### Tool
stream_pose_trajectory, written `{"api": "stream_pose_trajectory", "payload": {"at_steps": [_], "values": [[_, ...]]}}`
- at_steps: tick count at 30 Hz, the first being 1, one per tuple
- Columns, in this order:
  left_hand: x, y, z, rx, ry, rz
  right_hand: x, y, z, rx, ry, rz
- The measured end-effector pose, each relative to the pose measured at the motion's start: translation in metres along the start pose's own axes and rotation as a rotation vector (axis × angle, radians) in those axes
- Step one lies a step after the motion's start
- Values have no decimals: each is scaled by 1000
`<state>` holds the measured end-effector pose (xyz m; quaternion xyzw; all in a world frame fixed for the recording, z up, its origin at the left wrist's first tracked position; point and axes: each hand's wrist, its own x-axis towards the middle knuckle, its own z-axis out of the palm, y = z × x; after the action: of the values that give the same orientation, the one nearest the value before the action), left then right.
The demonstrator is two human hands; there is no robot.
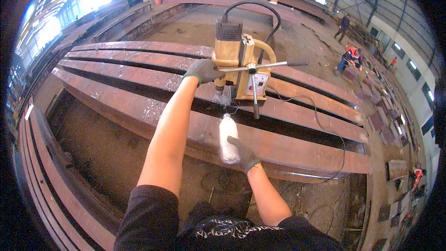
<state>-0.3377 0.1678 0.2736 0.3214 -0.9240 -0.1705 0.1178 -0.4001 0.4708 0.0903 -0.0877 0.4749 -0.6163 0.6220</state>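
Note:
A yellow magnetic drill press with a dark motor top stands upright on reddish-brown steel beams. My left hand, in a dark grey glove, is closed on the end of one spoke of its feed handle. Below that hand, the drill's chuck points down at the beam, with pale shavings or fluid around the bit. My right hand, also gloved, grips a white plastic squeeze bottle from its right side. The bottle tilts with its nozzle up toward the bit; I cannot tell whether the tip touches anything.
Long steel beams lie side by side with dark gaps between them. A black cable trails from the drill over the right ends. More beams lie at the left. A crouching person is at the far right.

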Motion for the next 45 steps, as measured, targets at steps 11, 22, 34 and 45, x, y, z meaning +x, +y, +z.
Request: {"api": "stream_pose_trajectory", "payload": {"at_steps": [11, 22, 34, 45], "values": [[-1, 3, -2, 43, -41, -2, -16, -8, 10, -22, -14, -32], [7, -8, 12, 31, 17, 9, -22, -13, 20, -21, -11, -30], [9, -15, 16, 37, 2, 9, -9, -2, 13, -52, -8, 21], [6, -15, 15, 29, -30, 35, -9, -1, 12, 17, -80, 73]]}}
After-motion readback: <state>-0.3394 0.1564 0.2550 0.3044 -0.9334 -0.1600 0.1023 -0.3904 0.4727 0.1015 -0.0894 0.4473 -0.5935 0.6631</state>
